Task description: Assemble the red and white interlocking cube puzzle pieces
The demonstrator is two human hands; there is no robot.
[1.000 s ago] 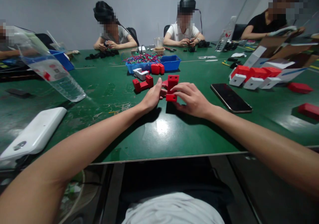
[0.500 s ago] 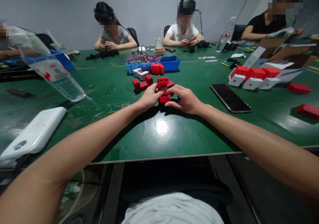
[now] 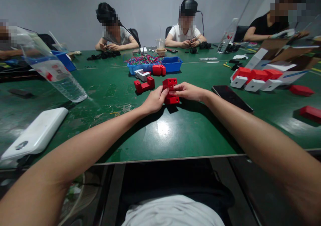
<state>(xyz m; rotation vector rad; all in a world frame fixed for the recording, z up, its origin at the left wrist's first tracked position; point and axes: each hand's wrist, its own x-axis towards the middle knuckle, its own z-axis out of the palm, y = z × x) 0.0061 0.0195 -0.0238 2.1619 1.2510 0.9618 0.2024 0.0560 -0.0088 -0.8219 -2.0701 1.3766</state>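
Between both hands, just above the green table (image 3: 150, 142), is a red plastic bracket (image 3: 172, 100) with small round holes in its ends. My left hand (image 3: 155, 99) grips its left side, thumb pressed on the middle. From the right, my right hand (image 3: 190, 91) closes its fingers on the same bracket; part of the bracket is hidden behind the fingers. Close beyond my left hand lies another red bracket (image 3: 144, 85), U-shaped. Behind that are a white bracket (image 3: 142, 74) and a red block-like part (image 3: 158, 70).
Blue bins (image 3: 173, 64) stand farther back, one heaped with coloured wires (image 3: 144, 60). A phone (image 3: 232, 98) lies to the right, near a row of red-and-white parts (image 3: 253, 80). At left are a tilted water bottle (image 3: 59, 75) and a white device (image 3: 35, 132). Several people sit around the table.
Both hands have shifted slightly right with the red bracket, which has turned a little. My right hand's fingers, spread around it before, are now closed on its side.
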